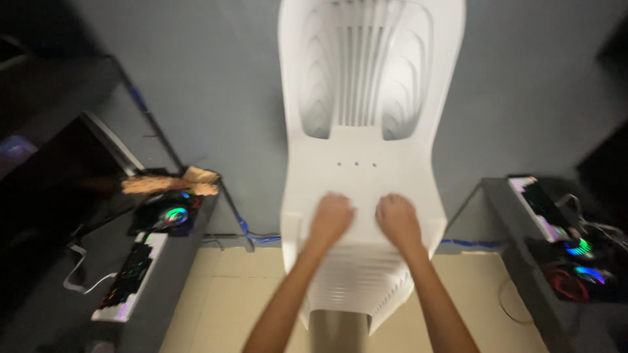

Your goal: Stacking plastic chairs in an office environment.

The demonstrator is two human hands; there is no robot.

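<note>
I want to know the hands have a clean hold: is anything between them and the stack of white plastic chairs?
Nothing visible. The left hand and the right hand both rest directly on the seat of the top chair in the stack of white plastic chairs, with only bare seat between them.

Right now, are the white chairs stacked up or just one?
Stacked. Under the top white chair, many seat edges show in layers, one inside the other. Both hands, left hand and right hand, press on its seat.

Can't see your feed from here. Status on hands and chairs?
Left hand and right hand both fisted, pressing on seat of white chair stack. Stack upright against wall. Desks either side, nothing blocking.
</note>
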